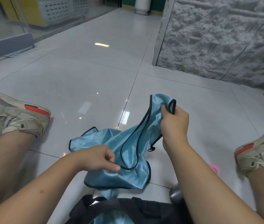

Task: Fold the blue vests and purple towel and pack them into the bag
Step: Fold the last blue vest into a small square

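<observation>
Blue vest (124,152): crumpled on the floor (79,75) between your legs, your right hand (174,125) clenched on its raised strap, left hand (99,159) pinching its dark-trimmed edge, black bag (128,209) nearest you.

The right hand (174,123) is raised, fingers curled in a grip; the left hand (99,157) sits lower, thumb and forefinger pinching, both forearms extended forward.

Vest (128,143) light blue – dark trim; bag (144,210) black.

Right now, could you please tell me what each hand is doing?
Left hand: pinching the blue vest at its trim.
Right hand: gripping the vest's upper part.
</observation>
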The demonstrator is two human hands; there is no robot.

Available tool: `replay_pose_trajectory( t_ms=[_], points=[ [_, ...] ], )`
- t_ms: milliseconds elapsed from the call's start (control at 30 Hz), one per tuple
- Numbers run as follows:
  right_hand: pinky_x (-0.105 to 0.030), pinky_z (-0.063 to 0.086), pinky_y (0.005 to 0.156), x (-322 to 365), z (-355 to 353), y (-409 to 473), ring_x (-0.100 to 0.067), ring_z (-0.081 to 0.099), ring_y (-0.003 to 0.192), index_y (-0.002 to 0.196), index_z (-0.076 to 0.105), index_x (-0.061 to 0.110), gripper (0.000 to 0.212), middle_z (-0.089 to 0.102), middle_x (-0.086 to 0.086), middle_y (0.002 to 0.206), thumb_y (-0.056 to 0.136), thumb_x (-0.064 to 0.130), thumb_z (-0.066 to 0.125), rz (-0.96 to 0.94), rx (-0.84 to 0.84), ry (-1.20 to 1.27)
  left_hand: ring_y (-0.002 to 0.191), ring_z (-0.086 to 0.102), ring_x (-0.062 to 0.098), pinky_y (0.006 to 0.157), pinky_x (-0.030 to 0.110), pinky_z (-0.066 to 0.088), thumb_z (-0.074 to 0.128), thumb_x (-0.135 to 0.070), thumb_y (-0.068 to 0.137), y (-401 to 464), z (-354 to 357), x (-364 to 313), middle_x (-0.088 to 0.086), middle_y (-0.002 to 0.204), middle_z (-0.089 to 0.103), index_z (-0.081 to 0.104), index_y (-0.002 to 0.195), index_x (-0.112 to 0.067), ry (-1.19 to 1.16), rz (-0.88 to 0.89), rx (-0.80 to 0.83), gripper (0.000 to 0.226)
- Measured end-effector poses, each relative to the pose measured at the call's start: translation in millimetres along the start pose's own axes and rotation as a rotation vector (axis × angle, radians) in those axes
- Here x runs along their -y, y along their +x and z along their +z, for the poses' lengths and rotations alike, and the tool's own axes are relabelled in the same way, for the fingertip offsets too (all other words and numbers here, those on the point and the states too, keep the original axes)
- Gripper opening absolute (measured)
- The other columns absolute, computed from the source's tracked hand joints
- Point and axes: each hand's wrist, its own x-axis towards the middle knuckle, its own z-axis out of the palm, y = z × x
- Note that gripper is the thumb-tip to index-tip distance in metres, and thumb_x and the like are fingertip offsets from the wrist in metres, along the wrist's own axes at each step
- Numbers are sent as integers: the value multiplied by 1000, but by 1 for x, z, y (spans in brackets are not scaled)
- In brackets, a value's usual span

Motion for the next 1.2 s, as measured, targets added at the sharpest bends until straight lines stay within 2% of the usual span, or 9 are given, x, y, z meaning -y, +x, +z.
replay_pose_trajectory(
  t_ms=[233, 333, 433, 533, 600, 700, 833, 1000, 1200],
  points=[
    [-34, 27, 61, 6, -5, 6, -20, 29, 66, 74, 46, 14, 29, 32, 3, 63, 100, 14, 60, -33, -86, 1, 66, 60, 3, 68, 19, 49, 85, -43, 78, -2, 14, 11, -18, 69, 68, 78, 81, -29, 305, -230, 216, 15],
    [-32, 27, 60, 6, -6, 5, -20, 29, 67, 74, 46, 13, 29, 33, 1, 66, 100, 14, 59, -36, -99, -4, 95, 71, 14, 87, 31, 58, 86, -45, 72, -4, 19, 13, -11, 99, 76, 76, 109, -27, 440, -332, 221, 42],
    [-32, 26, 59, 6, -5, 4, -20, 28, 67, 72, 43, 15, 32, 32, 3, 65, 100, 13, 59, -36, -98, -2, 81, 69, 19, 68, 30, 56, 81, -37, 75, -2, 21, 22, -1, 88, 70, 70, 91, -16, 634, -426, 196, 28],
    [-30, 24, 57, 7, -5, 3, -17, 25, 63, 67, 34, 19, 41, 29, 6, 62, 99, 12, 59, -37, -94, -23, 70, 58, 18, 64, 33, 52, 67, -33, 83, -4, 10, 29, -3, 72, 55, 52, 68, -17, 748, -470, 31, 26],
    [-27, 23, 53, 8, -6, 2, -15, 23, 59, 66, 30, 22, 45, 27, 9, 60, 99, 11, 58, -38, -94, -41, 68, 55, 16, 64, 30, 46, 68, -47, 84, -6, -2, 30, -5, 70, 53, 50, 66, -23, 728, -483, -55, 35],
    [-21, 22, 47, 8, -8, 2, -11, 21, 55, 66, 31, 21, 44, 26, 11, 58, 99, 10, 58, -40, -110, -48, 70, 57, 13, 65, 26, 43, 74, -59, 79, -9, -16, 36, -8, 72, 57, 51, 69, -32, 635, -548, -110, 38],
    [-28, 22, 54, 10, -11, 3, -14, 22, 62, 70, 36, 17, 37, 27, 8, 62, 99, 11, 58, -55, -138, -41, 76, 65, 15, 60, 24, 46, 74, -43, 73, -8, -14, 51, -7, 79, 64, 63, 82, -21, 578, -606, -110, 26],
    [-27, 22, 53, 15, -11, 3, -14, 22, 61, 65, 29, 22, 46, 26, 11, 59, 98, 10, 59, -82, -128, -40, 85, 67, 18, 73, 31, 58, 48, -17, 67, 1, -12, 65, -4, 91, 71, 71, 98, -23, 366, -471, -356, 39],
    [-31, 23, 58, 19, -8, 3, -17, 24, 64, 63, 29, 23, 48, 27, 9, 59, 96, 11, 61, -99, -71, -64, 69, 60, 23, 58, 29, 45, 72, -17, 77, 0, -21, 33, 5, 68, 65, 69, 67, -14, 266, -285, -686, 11]
  ],
)
